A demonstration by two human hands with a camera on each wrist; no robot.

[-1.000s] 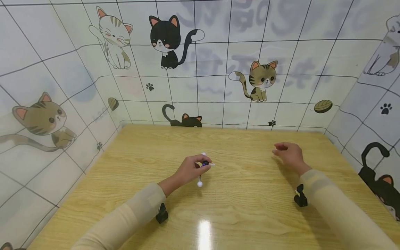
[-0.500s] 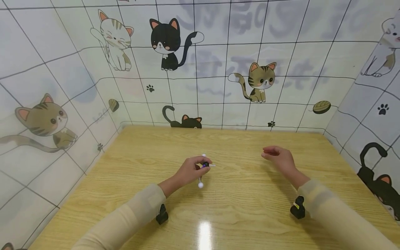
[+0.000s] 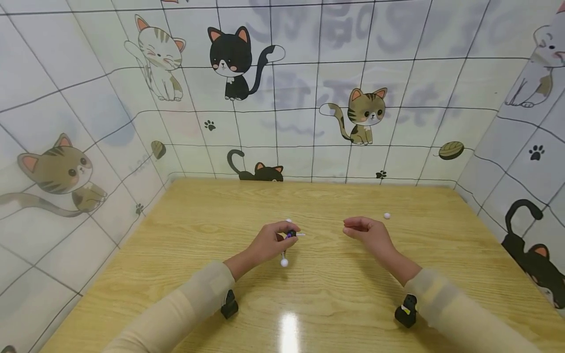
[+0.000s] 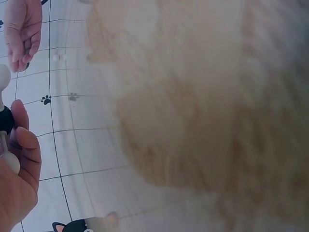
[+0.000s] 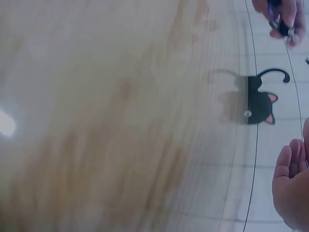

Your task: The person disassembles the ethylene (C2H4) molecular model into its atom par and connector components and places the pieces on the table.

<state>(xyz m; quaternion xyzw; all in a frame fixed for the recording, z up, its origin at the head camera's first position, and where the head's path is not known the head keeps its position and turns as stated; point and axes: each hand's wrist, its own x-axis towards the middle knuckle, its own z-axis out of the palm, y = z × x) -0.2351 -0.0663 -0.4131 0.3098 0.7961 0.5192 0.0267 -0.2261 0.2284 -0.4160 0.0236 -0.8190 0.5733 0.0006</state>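
In the head view my left hand pinches a ball-and-stick molecule model between thumb and fingers, above the middle of the table. A black ball with a purple part is at its centre. One white ball hangs below on a stick, and another peeks out above the fingers. A thin pale stick points right with no ball on its end. My right hand is to the right, thumb and fingers slightly apart, with nothing visible between them. A loose white ball lies just behind it.
The light wood table reaches back to a wall sheet printed with cats and grid lines, which also encloses both sides. A black wrist camera sits under the right sleeve, another under the left.
My right hand has moved left and slightly nearer, towards the left hand, uncovering the loose white ball. The left hand and the model have barely moved.
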